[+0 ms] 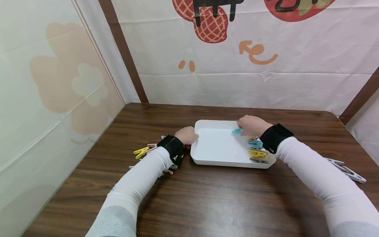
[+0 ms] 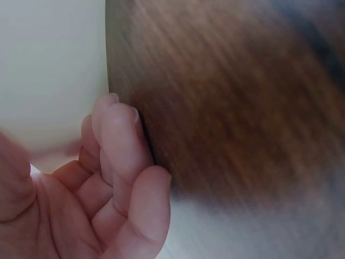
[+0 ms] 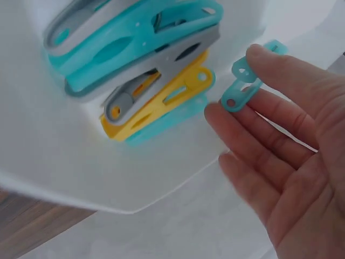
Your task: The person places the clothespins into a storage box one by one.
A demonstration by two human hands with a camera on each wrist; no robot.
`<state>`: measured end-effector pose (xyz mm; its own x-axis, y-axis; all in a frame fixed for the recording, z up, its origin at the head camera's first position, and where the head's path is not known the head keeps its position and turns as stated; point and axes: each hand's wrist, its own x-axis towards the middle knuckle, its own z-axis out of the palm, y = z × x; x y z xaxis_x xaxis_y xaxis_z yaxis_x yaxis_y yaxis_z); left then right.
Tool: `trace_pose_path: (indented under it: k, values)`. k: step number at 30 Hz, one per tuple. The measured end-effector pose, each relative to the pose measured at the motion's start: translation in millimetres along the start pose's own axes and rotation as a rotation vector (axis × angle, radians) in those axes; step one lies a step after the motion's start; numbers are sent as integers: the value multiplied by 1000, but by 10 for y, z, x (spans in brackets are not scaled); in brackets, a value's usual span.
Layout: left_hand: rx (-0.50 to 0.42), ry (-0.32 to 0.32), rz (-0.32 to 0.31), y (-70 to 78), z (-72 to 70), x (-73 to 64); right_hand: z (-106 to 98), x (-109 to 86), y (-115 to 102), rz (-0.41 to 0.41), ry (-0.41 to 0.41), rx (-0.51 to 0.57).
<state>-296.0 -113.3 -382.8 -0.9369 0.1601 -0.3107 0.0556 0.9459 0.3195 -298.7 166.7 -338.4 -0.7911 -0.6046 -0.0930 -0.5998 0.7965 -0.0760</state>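
Observation:
A white tray (image 1: pixel 220 144) lies on the wooden table. At its left rim is my left hand (image 1: pixel 186 135), gripping the edge with curled fingers (image 2: pixel 124 140). Over the tray's far right part, my right hand (image 1: pixel 254 125) pinches a turquoise clothespin (image 3: pixel 245 89) between thumb and fingertips. Beside that hand, several clothespins lie in a row along the tray's right side, among them a yellow clothespin (image 1: pixel 257 153), a grey clothespin (image 1: pixel 259 160) and a turquoise clothespin (image 3: pixel 108 51). In the head view the right hand and wristband partly cover this row.
Left of the tray is a loose group of clothespins, with a yellow clothespin (image 1: pixel 141 151) on top; my left forearm hides part of it. Grey clothespins (image 1: pixel 347 170) lie at the right, beyond my right forearm. A printed cloth (image 1: pixel 207 89) hangs behind the table (image 1: pixel 219 200).

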Motion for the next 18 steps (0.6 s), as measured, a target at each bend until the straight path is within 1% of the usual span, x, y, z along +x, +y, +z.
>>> trace_pose_path:
  k: [3, 9, 18]
  values:
    - [-2, -6, -1, -31, 5, 26, 25, 27, -1, -7, 6, -53]
    - [-4, -9, -5, -20, 3, 43, 51, 21, 35, -5, 24, -138]
    - [2, -14, -11, 6, 2, 2, 121, 70, 97, 22, 30, -180]
